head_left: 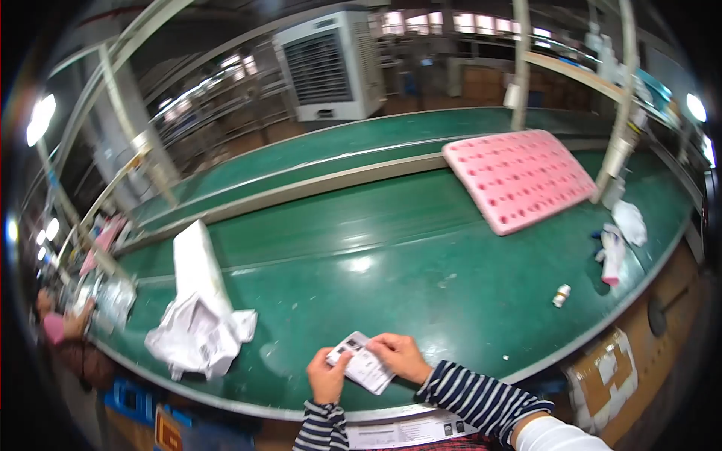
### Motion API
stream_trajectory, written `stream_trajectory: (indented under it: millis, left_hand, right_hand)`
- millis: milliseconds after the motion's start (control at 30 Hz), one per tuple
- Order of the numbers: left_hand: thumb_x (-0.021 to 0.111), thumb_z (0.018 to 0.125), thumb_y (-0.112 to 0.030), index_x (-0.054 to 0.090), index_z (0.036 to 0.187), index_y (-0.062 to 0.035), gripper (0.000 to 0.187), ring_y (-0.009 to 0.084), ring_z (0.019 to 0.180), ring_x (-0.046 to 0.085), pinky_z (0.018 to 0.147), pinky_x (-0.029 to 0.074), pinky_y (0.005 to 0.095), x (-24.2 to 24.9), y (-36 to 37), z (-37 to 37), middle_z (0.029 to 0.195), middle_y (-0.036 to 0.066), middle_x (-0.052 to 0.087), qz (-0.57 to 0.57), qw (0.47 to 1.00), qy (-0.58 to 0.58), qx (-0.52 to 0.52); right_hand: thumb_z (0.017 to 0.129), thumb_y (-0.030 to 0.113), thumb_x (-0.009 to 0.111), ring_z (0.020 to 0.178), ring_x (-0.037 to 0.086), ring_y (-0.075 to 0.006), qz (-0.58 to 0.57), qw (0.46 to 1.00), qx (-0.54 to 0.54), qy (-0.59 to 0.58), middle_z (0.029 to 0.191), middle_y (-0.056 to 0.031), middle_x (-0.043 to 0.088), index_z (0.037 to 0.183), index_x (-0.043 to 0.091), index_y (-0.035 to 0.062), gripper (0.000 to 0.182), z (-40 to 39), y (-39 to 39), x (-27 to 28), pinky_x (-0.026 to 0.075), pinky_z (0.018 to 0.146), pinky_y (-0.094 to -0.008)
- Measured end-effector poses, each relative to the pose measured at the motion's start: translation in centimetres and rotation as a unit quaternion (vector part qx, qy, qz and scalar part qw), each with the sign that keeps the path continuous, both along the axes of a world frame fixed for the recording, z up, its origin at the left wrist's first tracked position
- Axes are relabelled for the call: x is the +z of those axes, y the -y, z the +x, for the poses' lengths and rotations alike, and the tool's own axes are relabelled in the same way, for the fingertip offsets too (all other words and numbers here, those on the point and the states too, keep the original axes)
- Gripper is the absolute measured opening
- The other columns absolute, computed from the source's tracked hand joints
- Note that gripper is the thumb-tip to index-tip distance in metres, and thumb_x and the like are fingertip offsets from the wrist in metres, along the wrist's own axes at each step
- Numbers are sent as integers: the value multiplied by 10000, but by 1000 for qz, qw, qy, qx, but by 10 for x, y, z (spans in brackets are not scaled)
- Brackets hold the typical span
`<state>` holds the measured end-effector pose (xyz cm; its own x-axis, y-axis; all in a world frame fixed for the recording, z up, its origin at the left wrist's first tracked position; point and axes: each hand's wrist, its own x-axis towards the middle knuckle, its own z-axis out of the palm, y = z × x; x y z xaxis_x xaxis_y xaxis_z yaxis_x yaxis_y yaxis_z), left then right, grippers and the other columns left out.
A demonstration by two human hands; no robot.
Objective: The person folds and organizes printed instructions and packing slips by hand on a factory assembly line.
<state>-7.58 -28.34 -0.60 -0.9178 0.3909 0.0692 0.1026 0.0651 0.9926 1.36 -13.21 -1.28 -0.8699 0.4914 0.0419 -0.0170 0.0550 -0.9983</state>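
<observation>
Low in the middle of the head view, a small white printed leaflet [368, 371] with black blocks and text is held between both hands. My left hand [326, 377] grips its left edge, thumb on top. On the upper right edge, my right hand [403, 356] pinches it with bent fingers. Both hands are close over the front edge of the green worktop [323, 301]. Below them, along that edge, lies a printed sheet [410, 433], partly cut off by the frame. To the left of my left hand sits a crumpled white bag [197, 338].
Behind the bag stands a long white box [197, 255]. A pink dimpled foam tray [523, 180] lies at the back right. Gloves [611, 255] and a small white roll [561, 295] rest to the right. Another person [71, 331] is at the far left, beside clear plastic bags [113, 301].
</observation>
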Motion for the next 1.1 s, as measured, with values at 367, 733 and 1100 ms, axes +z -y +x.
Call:
stream_trajectory:
  millis: [367, 733, 1100]
  left_hand:
    - [695, 881, -52, 584, 1062, 28, 227, 151, 842, 651, 787, 530, 282, -8, -41, -15, 988, 111, 680, 287, 950, 125, -12]
    - [646, 932, -95, 658, 980, 53, 155, 91, 787, 617, 730, 494, 218, -7, -45, -6, 906, 55, 684, 230, 966, 101, 62]
    - [678, 907, -72, 585, 1009, 17, 164, 114, 809, 659, 721, 522, 238, -5, -45, -4, 957, 106, 700, 251, 958, 137, 1]
  right_hand:
    - [956, 256, 619, 675, 548, -59, -69, 996, 2, -50, 779, -37, 673, 1029, 675, -3, 275, -3, -6, -1, 466, 596, -253]
    - [975, 211, 597, 733, 561, -42, -14, 1000, -12, 13, 818, 4, 661, 1035, 676, -28, 259, 0, -8, -3, 478, 630, -222]
    - [965, 214, 611, 782, 587, -53, -59, 998, -9, -17, 863, -17, 696, 1078, 684, -19, 269, 1, -4, 3, 492, 691, -228]
